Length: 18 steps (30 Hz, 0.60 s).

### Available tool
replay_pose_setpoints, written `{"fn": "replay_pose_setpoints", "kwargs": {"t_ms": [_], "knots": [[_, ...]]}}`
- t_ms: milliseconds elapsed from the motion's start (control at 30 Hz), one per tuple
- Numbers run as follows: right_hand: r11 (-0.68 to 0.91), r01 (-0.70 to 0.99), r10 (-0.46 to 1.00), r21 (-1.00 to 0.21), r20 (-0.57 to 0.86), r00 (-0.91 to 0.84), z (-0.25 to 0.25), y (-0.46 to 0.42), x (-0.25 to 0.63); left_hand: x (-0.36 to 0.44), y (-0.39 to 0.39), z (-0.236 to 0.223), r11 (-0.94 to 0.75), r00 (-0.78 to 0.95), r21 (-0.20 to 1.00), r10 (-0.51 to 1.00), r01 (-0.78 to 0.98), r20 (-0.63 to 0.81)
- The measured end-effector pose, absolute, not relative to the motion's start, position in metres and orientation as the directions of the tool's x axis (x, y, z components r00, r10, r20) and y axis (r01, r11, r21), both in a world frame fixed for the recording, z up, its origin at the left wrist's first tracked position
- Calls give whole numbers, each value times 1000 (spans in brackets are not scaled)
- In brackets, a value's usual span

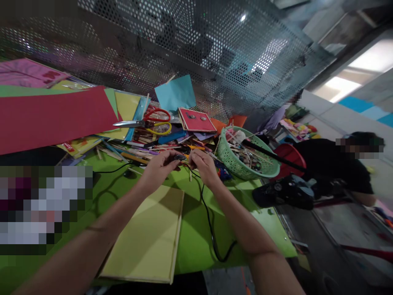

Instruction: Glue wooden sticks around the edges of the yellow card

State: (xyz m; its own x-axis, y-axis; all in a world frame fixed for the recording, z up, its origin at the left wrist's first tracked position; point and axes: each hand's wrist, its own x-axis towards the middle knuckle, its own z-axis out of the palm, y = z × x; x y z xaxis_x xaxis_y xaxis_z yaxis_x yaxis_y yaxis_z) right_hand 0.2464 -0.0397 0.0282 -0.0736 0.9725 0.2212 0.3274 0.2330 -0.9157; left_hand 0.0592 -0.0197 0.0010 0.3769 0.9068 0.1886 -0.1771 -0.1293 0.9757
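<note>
My left hand (160, 169) pinches a small dark object (179, 157) with a shiny surface, too small to name. Close beside it, my right hand (203, 163) has its fingers curled together; what they grip is hidden. A black cable (209, 219) runs from under the hands down across the green table (196, 229). Below my hands lies a yellow board (147, 237) with pale edge strips. Red-and-yellow-handled scissors (143, 123) rest on the pile beyond, next to a red square card (197, 120) bearing two dark round pieces.
A green plastic basket (225, 153) of odds and ends stands right of my hands. Red paper (55, 116) and a blue sheet (176, 93) lie at the back, before a perforated metal panel (172, 45). A person in black (334, 164) bends over at the right.
</note>
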Motion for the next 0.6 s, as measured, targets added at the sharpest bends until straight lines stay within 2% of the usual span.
{"fn": "replay_pose_setpoints", "kwargs": {"t_ms": [367, 433, 500, 600], "knots": [[334, 420, 926, -844, 376, 21, 80, -78, 266, 57, -14, -1, -93, 322, 968, 932, -232, 167], [310, 465, 942, -829, 333, -35, 95, -103, 281, 57, -14, 1, -98, 325, 966, 930, -238, 174], [235, 514, 971, -825, 220, -92, 108, -136, 301, 57, -15, 2, -105, 329, 963, 926, -249, 186], [45, 588, 999, -808, 51, -7, 111, -198, 334, 59, -16, 4, -111, 339, 957, 919, -266, 201]]}}
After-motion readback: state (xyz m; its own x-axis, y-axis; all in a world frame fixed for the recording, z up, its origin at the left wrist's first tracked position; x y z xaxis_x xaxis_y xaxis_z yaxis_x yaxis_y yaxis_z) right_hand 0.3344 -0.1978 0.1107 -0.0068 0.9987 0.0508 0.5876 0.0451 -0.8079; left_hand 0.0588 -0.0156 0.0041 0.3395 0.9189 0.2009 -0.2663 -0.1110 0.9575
